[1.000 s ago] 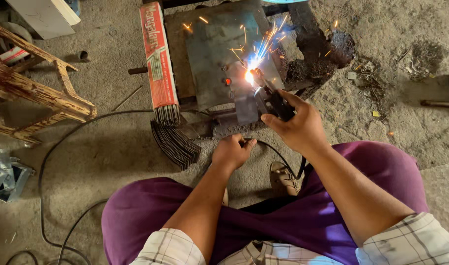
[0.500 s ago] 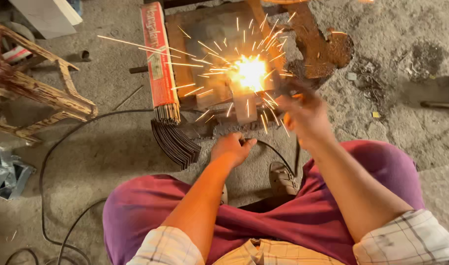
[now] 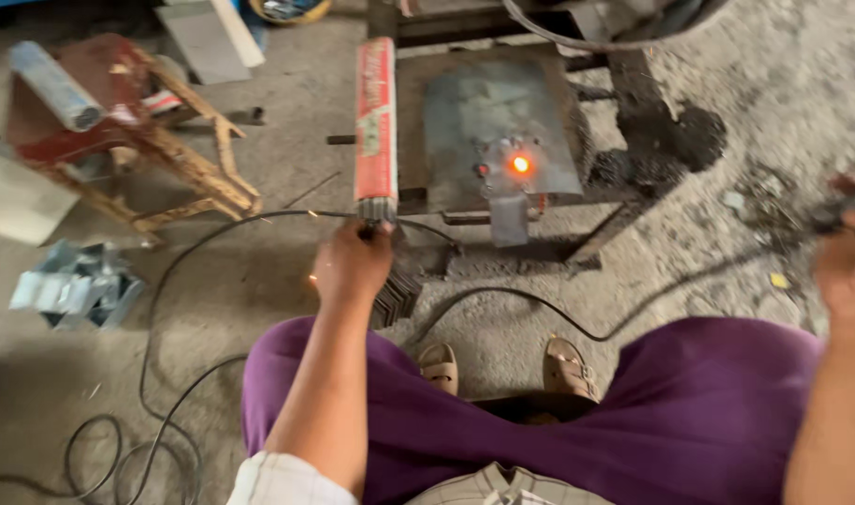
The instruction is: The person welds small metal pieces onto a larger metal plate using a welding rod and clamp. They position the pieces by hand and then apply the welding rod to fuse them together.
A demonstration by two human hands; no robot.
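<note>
My left hand (image 3: 351, 264) reaches to the open end of a long red box of welding rods (image 3: 376, 122), its fingers closed at the rod tips. A grey steel plate (image 3: 498, 131) lies on a rusty frame, with an orange glowing spot (image 3: 519, 165) near its front edge and a small metal tab (image 3: 509, 220) hanging below. My right hand (image 3: 848, 262) is at the far right edge, blurred, holding a dark welding holder (image 3: 844, 210). A black cable (image 3: 540, 304) runs across the floor towards it.
A rusty metal stand (image 3: 137, 140) with a grey pipe on it stands at the left. Folded grey sheet pieces (image 3: 72, 290) lie on the concrete floor. Black cable (image 3: 156, 374) loops at lower left. My sandalled feet (image 3: 502, 365) and purple-clad knees are below.
The sparks have stopped; only a glowing spot stays on the plate. My right hand swung away to the right with the holder. My left hand moved up to the rod box.
</note>
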